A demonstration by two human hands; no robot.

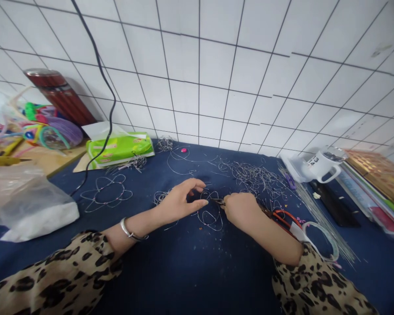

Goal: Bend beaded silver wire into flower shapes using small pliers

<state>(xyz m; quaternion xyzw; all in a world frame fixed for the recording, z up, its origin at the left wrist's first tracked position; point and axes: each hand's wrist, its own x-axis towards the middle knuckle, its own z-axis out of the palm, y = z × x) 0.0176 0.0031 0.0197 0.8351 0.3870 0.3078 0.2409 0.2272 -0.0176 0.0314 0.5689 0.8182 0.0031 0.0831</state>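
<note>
A thin wire flower shape (210, 214) lies on the dark blue cloth (190, 271) at the centre. My left hand (180, 202) pinches the wire's left side between thumb and fingers. My right hand (241, 209) is closed round small pliers with red handles (282, 216); the pliers' tip meets the wire between the two hands. A silver bangle sits on my left wrist. Both sleeves are leopard print.
A finished wire flower (107, 193) lies to the left. A heap of cut wire (256, 177) sits behind my right hand. A green tissue pack (120, 148), a red flask (61, 94), a white mug (321, 166), a plastic bag (26, 201) and stacked books (377, 183) ring the cloth.
</note>
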